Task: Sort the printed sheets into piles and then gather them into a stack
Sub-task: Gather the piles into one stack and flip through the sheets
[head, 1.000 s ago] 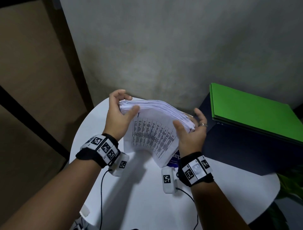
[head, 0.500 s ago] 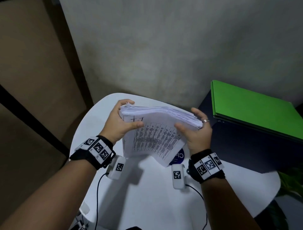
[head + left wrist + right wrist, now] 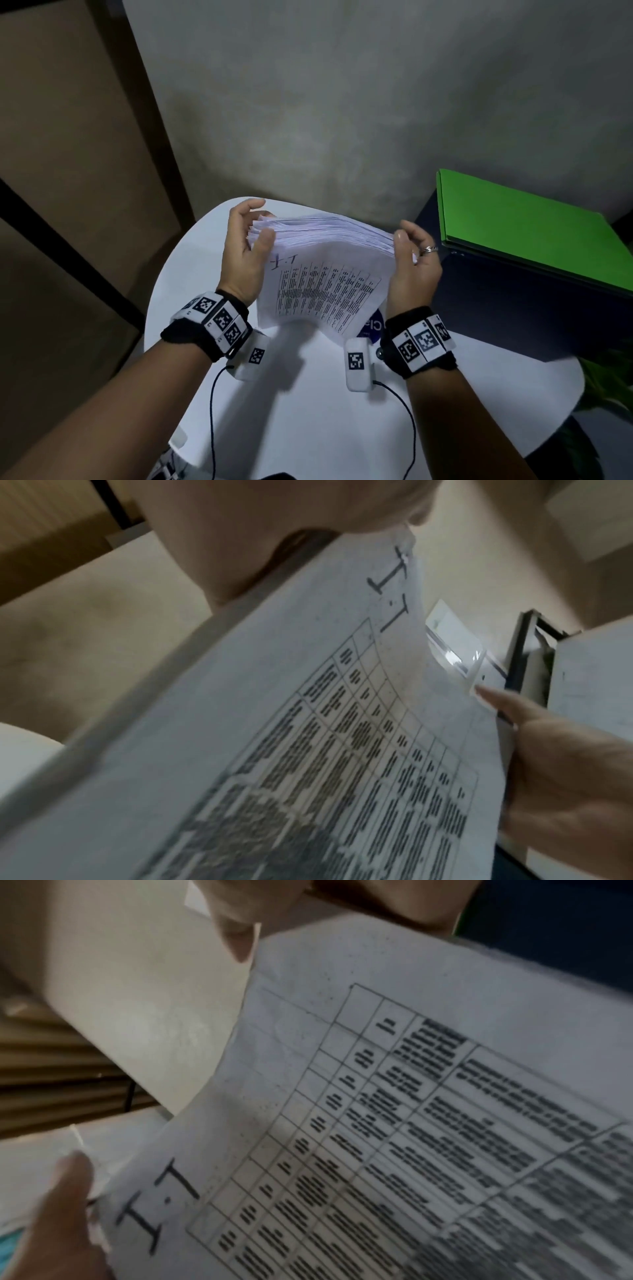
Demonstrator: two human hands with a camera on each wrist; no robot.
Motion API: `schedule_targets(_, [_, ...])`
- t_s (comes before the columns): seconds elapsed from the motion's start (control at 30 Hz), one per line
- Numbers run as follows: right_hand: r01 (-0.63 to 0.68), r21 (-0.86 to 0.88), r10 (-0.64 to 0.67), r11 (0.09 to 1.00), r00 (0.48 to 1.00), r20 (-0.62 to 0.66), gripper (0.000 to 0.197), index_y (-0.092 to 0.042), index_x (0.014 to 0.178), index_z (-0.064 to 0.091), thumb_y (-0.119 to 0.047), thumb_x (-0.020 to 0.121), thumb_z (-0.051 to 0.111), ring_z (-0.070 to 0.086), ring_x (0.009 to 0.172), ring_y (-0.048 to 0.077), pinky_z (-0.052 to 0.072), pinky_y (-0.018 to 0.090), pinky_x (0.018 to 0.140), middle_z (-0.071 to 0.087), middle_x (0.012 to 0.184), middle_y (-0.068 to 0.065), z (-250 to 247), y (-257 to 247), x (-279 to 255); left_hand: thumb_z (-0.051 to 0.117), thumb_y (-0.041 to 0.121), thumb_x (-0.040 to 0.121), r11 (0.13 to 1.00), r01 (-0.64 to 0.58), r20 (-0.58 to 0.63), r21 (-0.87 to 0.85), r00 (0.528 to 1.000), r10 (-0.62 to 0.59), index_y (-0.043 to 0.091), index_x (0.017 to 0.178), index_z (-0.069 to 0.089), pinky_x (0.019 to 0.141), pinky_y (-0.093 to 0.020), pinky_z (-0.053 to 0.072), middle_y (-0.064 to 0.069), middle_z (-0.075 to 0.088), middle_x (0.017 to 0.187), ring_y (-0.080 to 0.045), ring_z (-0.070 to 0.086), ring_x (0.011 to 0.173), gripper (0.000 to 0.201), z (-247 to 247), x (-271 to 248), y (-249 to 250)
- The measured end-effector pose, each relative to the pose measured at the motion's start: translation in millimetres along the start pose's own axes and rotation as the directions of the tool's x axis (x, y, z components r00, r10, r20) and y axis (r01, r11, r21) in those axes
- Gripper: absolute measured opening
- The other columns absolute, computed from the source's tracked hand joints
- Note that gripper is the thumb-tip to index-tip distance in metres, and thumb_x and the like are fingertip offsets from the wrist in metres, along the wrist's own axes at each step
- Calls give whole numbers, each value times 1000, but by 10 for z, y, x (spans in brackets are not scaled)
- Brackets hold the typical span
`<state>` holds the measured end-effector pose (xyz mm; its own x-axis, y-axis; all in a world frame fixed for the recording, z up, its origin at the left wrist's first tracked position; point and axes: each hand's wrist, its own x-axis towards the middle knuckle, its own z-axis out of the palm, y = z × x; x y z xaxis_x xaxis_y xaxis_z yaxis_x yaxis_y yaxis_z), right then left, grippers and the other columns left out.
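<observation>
I hold the thick bundle of white printed paper sheets (image 3: 325,270) up above the round white surface (image 3: 308,411), left hand (image 3: 245,253) and right hand (image 3: 412,263) each keeping a snug grip on one side. I should tap the edges level, gently, so no sheet slips.

Readable marks: one handwritten label, one partial logo, nothing more.

On my feed, the nearest white printed sheet of the paper stack (image 3: 325,284) bears a handwritten black "I.I" above its ruled table (image 3: 161,1204); in the left wrist view the same mark runs along the sheet's edge (image 3: 394,588). The table's rows are only dark dashes to me, too blurred to read. Below the stack, a round blue sticker (image 3: 371,327) on the white table shows white letters "Cl", the rest hidden. The wristbands (image 3: 219,317) carry black-and-white square marker codes, no letters.
</observation>
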<state>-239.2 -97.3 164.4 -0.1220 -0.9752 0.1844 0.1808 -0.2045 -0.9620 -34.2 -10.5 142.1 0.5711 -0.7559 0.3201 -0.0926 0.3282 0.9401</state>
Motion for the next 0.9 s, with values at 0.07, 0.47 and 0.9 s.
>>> schedule_targets(0.07, [25,-58,-21,998,998,64,15,-15,103,68,-8,91,68,62,79,-5,49,13,77,64,85,-10,-22,0,-48,72,70,67,998,14,87,57,996,-19,18,135,39,85,-19,50,-3,51,113,-1,58,96,92,-79,-27,-49])
schedule_targets(0.47, [-29,-24,32,999,992,126,62,-9,131,50,-14,77,82,68,84,3,53,18,80,69,95,-6,-118,57,-19,83,18,77,987,140,109,77,983,-148,20,135,43,82,-23,56,0,64,106,-8,68,89,70,-132,-11,-115])
schedule_targets(0.9, [-105,-141,140,984,955,263,62,-25,107,68,-20,53,97,69,107,32,56,54,92,71,114,12,-272,157,-57,95,46,42,977,204,212,60,954,-212,21,104,51,76,-18,54,20,69,92,0,66,86,79,-130,-29,-87])
